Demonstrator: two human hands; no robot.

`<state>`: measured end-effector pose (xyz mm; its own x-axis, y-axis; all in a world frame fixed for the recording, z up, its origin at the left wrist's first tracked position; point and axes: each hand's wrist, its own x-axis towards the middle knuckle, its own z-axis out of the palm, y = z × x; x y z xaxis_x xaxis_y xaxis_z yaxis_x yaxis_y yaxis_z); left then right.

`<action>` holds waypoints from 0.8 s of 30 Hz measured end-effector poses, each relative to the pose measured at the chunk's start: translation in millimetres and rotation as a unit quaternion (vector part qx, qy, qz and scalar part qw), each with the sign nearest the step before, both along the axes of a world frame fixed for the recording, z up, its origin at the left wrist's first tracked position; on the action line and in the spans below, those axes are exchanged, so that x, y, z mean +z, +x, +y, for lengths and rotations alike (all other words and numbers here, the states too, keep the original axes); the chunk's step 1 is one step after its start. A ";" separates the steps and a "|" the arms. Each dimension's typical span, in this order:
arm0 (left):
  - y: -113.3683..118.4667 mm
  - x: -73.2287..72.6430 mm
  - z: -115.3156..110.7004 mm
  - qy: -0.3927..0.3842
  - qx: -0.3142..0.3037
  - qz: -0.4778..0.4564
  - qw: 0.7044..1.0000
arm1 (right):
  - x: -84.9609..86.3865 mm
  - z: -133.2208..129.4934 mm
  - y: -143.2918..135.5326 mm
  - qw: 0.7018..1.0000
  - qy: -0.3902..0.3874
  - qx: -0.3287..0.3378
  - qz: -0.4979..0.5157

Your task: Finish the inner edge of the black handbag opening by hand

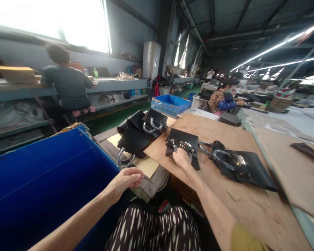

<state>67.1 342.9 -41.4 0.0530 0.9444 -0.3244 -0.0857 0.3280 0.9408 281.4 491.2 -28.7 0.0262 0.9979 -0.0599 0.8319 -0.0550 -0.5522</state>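
Observation:
A small black handbag (184,137) with gold-toned metal fittings lies on the brown board. My right hand (182,157) is closed on it at its near side, around its wrapped handle, and the fingers are partly hidden. To the left, my left hand (129,178) hovers in front of the side stand, its fingers curled together and nothing visible in them. Just beyond it is a wrapped handle (125,163) of a black bag piece (136,139). Another black handbag (251,169), with clear-wrapped handles and a metal clasp, lies flat on the right.
A large blue bin (42,174) stands at my left. The brown board (225,127) covers the table before me. Beyond are a blue crate (171,104) and a seated co-worker (222,99). Another person (68,82) sits at the left bench.

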 end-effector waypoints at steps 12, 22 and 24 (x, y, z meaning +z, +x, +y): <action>15.1 58.1 -98.9 0.165 0.061 0.224 0.959 | 110.1 -165.1 89.5 0.945 -0.037 0.053 0.321; 24.9 64.6 -213.4 0.122 0.033 0.326 0.937 | 69.6 -295.6 69.3 0.759 -0.316 0.063 0.566; 23.9 54.8 -226.5 0.116 0.053 0.316 0.940 | 63.9 -302.8 64.6 0.736 -0.347 0.080 0.576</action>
<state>91.0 116.5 13.4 -0.1800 0.9827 -0.0446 0.4943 0.1295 0.8596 346.0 188.4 35.2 -0.5560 0.7008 -0.4470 -0.1399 -0.6090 -0.7807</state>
